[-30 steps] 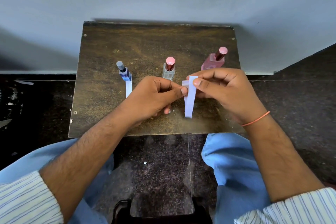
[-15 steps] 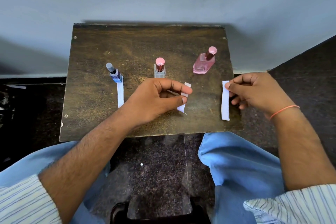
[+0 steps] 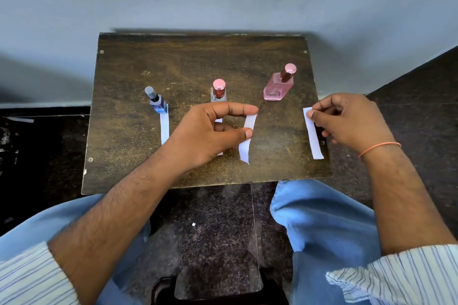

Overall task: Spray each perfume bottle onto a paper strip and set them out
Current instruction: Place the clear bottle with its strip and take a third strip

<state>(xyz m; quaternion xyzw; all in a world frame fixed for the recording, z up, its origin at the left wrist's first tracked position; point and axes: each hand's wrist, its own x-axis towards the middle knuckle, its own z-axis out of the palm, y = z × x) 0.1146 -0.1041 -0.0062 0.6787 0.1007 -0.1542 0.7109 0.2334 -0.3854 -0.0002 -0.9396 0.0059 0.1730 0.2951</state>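
On a dark, worn wooden board (image 3: pixel 198 62) stand three perfume bottles in a row: at nine o'clock a small blue glass bottle with a grey cap (image 3: pixel 156 101), at the centre a clear square bottle with a shiny pink cap (image 3: pixel 218 91), and at two o'clock a larger flat pink glass bottle with a rose-metal cap (image 3: pixel 278 85), which appears to lean to the right. No label or writing can be read on any of them. A white paper strip (image 3: pixel 164 130) lies flat on the board just in front of the blue bottle. The left hand (image 3: pixel 208 136) pinches a second white strip (image 3: pixel 246 142) between thumb and forefinger near the board's middle. The right hand (image 3: pixel 347 122) grasps a third white strip (image 3: pixel 312 136) by its top end at the three o'clock edge.
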